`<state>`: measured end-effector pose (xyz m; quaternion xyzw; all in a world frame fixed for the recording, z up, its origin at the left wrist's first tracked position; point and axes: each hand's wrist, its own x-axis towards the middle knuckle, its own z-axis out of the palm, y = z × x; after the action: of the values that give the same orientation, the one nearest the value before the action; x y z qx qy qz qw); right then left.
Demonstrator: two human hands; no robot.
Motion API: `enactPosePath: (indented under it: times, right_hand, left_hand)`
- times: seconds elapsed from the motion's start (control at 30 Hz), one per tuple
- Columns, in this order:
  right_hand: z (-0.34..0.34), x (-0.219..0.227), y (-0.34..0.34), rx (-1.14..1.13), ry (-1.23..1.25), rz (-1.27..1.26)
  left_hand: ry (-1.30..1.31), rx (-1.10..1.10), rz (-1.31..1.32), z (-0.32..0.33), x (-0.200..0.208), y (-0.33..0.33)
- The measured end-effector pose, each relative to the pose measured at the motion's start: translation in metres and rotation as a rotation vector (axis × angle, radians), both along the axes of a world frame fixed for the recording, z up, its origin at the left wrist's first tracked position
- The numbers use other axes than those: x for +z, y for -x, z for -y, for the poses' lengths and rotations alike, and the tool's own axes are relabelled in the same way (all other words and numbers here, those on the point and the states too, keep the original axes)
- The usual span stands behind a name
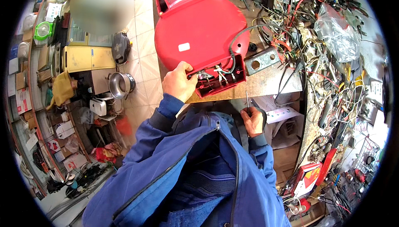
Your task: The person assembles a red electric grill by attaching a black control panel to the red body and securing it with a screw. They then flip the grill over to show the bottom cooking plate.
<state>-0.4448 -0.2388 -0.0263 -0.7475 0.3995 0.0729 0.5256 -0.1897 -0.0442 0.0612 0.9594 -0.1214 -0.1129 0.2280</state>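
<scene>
A round red appliance [199, 31] lies with its smooth shell upward on the wooden table. The box-shaped compartment [224, 88] on its near side is uncovered, showing wires and terminals inside. My left hand [179, 81] is closed on the left edge of this compartment, thumb and fingers pinching the red wall. Near the table's front edge, my right hand [253, 121] grips a slim screwdriver [247, 96], its shaft pointing away from me; the handle is mostly hidden in the fingers. A dark power cord [266, 25] runs from the compartment toward the right.
A metal bracket [262, 61] with holes lies right of the appliance. Tangled cables [286, 31] and a clear plastic bag [338, 31] crowd the right side. On the left are shelves, a steel pot [120, 85] and a yellow panel [89, 58].
</scene>
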Motion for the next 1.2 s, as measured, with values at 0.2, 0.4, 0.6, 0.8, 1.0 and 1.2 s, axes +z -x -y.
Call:
enactPosePath:
  times: [0.2,0.4,0.6,0.8,1.0,1.2]
  right_hand:
    - [0.001,0.0,-0.001,-0.009,0.004,0.0]
    - [0.006,0.002,-0.007,0.034,0.02,-0.009]
    - [0.011,0.006,-0.012,0.043,0.02,-0.021]
    - [0.01,-0.005,-0.012,-0.129,-0.063,0.049]
    - [0.022,0.054,-0.069,-0.057,0.107,0.272]
    - [0.014,0.091,-0.146,0.362,0.57,0.502]
  left_hand:
    - [0.089,-0.019,-0.018,-0.003,0.003,0.0]
    - [-0.045,-0.064,0.118,0.007,0.014,0.004]
    - [-0.101,-0.074,0.131,0.011,0.013,0.002]
    - [-0.135,-0.093,0.185,0.016,0.011,0.005]
    - [-0.136,-0.113,0.209,0.014,0.008,0.005]
    - [-0.159,-0.105,0.192,0.015,0.01,0.006]
